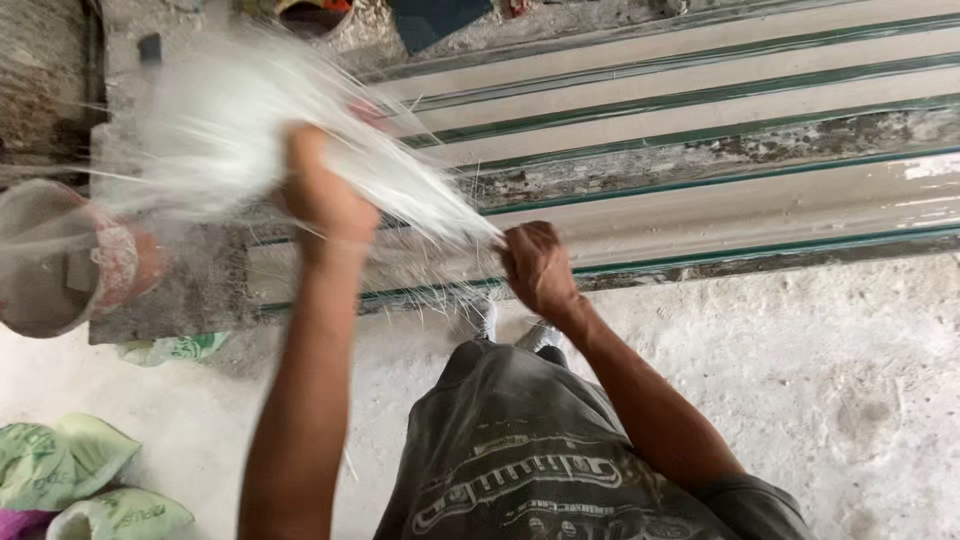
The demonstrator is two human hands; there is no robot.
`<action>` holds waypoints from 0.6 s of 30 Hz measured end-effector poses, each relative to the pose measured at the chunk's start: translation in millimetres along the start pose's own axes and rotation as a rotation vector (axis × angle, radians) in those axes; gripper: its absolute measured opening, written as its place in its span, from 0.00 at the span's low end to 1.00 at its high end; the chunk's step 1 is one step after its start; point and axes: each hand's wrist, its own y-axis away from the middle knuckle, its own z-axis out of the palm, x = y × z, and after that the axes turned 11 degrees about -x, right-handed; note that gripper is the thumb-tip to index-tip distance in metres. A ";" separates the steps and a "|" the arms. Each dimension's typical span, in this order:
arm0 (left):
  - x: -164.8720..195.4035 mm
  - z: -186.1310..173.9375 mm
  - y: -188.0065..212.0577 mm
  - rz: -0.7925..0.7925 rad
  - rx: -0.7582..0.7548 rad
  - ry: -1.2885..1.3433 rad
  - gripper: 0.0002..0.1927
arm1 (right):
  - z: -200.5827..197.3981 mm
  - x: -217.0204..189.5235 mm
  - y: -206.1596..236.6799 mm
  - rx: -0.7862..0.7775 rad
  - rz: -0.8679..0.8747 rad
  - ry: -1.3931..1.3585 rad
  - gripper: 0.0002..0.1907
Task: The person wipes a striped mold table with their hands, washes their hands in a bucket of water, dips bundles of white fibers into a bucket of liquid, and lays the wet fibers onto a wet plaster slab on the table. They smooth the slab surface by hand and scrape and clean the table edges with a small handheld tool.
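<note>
Clenched at both ends, a bundle of white fibres [330,150] stretches between a person's two bare hands above a long moulded slab [700,150] of pale ridges and green-edged grooves. The slab, largest thing in view, runs from the left side to the right edge of the frame, its near lip chipped and stained. Below it, a rough pale concrete floor [800,400] lies open on the right, giving free room beside the person's right arm. The fibre bundle fans wide and blurred at its upper left end, over the slab's left corner, then narrows to a tight point at the lower right. The left hand [325,195] closes around the bundle near its middle, where the fan begins to spread. The right hand [538,268] is a fist pinching the narrow end, just over the slab's near edge. A reddish pot [70,260], crusted white, sits at the far left beside the slab's end, close under the loose fibres. Green sacks [70,470] lie crumpled on the floor at the lower left corner, well apart from both hands.
</note>
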 end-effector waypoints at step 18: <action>8.0 18.4 -51.0 0.054 0.052 0.057 0.12 | -53.5 48.1 24.5 -0.146 0.080 0.442 0.11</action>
